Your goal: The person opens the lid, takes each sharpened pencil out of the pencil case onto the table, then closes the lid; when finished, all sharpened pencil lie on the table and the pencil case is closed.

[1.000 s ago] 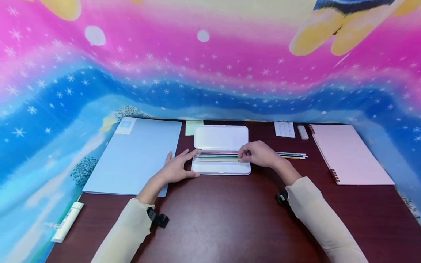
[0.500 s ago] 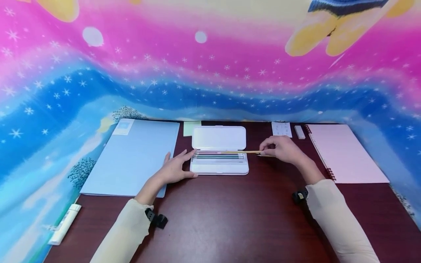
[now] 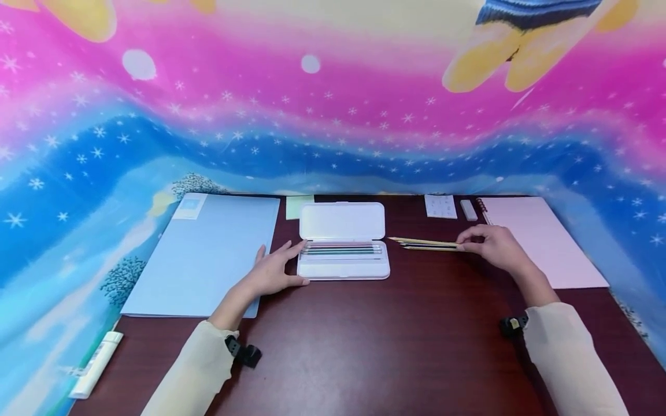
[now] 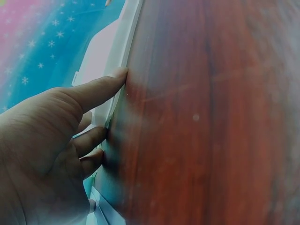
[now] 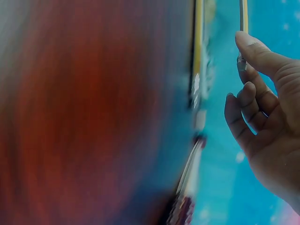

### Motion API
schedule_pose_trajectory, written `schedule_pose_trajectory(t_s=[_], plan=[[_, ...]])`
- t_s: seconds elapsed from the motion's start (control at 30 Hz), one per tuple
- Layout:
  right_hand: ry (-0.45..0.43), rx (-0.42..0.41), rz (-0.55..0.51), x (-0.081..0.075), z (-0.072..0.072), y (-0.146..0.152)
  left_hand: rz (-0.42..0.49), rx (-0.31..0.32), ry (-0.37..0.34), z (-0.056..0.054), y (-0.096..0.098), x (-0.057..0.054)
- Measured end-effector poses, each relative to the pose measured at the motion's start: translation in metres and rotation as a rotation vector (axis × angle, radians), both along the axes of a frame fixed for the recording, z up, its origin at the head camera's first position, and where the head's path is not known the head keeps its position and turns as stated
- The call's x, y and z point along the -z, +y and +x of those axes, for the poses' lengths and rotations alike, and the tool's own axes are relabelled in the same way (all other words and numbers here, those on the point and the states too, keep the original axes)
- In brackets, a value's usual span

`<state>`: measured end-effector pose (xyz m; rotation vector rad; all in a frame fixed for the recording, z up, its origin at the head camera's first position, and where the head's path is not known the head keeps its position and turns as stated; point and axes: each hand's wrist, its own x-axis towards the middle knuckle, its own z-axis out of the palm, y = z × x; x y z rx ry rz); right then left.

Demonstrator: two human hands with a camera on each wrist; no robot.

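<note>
My right hand [image 3: 489,242] pinches a yellow-and-dark striped pencil [image 5: 243,16] near its ferrule end, between thumb and fingertips. In the head view this pencil overlaps several more pencils [image 3: 416,248] on the table, their sharpened points toward the case. The white pencil case [image 3: 344,268] stands with its lid [image 3: 341,221] raised, and several pencils [image 3: 340,251], dark green and reddish, lie inside. At its left end my left hand [image 3: 270,274] holds the case, thumb at the front corner and index finger near the hinge. In the left wrist view the thumb tip presses the case's front edge [image 4: 127,47].
A light blue folder [image 3: 208,260] lies under the left hand's side. At the back are a green paper [image 3: 299,207], a white card [image 3: 440,206] and an eraser [image 3: 468,210]. A pink spiral notebook [image 3: 551,242] sits right; a white glue-stick-like tube [image 3: 96,365] lies front left.
From the case, my right hand has drawn out a yellow pencil and carried it right, over the pencils on the table. My left hand has stayed at the case's left end.
</note>
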<state>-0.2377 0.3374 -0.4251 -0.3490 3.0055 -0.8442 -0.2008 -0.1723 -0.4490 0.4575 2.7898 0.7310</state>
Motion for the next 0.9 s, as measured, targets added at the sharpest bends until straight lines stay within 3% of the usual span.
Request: schedule_pose_trajectory(t_s=[0.27, 0.63, 0.9], plan=[[-0.149, 0.081, -0.027, 0.01, -0.001, 0.021, -0.007, -0.003, -0.001, 0.001, -0.001, 0.001], [-0.114, 0.028, 0.007, 0.014, -0.008, 0.021, -0.017, 0.003, -0.003, -0.002, 0.002, 0.0], [-0.144, 0.034, 0.018, 0.017, -0.01, 0.023, -0.018, 0.002, -0.001, 0.0, 0.001, -0.001]])
